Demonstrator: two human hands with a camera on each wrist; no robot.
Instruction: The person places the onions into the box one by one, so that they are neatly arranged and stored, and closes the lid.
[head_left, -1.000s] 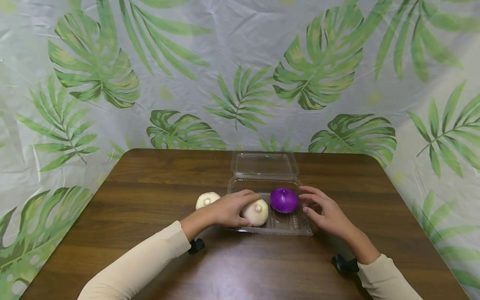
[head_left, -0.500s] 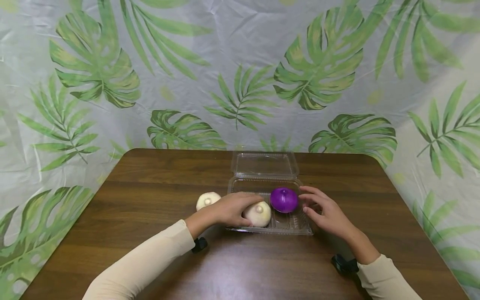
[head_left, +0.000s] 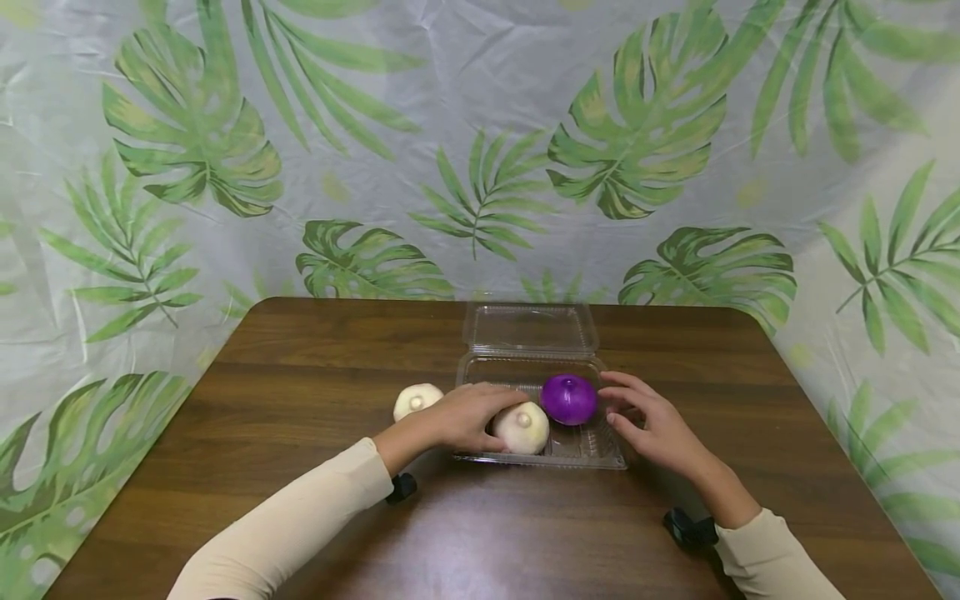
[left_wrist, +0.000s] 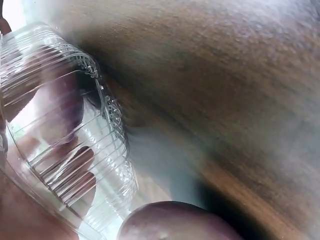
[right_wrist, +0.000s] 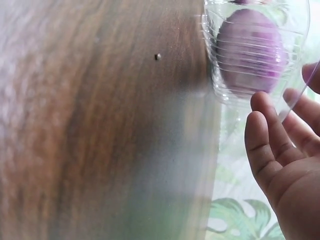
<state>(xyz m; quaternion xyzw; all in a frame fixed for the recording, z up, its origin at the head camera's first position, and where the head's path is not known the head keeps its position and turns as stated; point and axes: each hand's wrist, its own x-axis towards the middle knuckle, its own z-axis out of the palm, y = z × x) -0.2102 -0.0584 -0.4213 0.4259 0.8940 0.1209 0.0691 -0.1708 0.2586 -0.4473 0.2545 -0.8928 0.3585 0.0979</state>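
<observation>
A clear plastic clamshell container [head_left: 581, 454] sits on the table with its lid [head_left: 531, 327] folded back. Inside it, my left hand [head_left: 468, 417] curls round a white onion [head_left: 522, 427], thumb at the near side and a finger over the top. To the right, a purple onion [head_left: 568, 399] rests in the same container; through the clear wall it shows in the right wrist view [right_wrist: 250, 52]. My right hand [head_left: 651, 421] has its relaxed fingers at the container's right rim, beside the purple onion and holding nothing.
A second white onion [head_left: 417, 401] sits on the wooden table [head_left: 315, 350] left of the container, partly behind my left wrist. Behind the table's far edge hangs a leaf-patterned curtain [head_left: 360, 167].
My left hand and the white onion have shifted slightly right inside the container, towards the purple onion. The right hand and the container look unchanged.
</observation>
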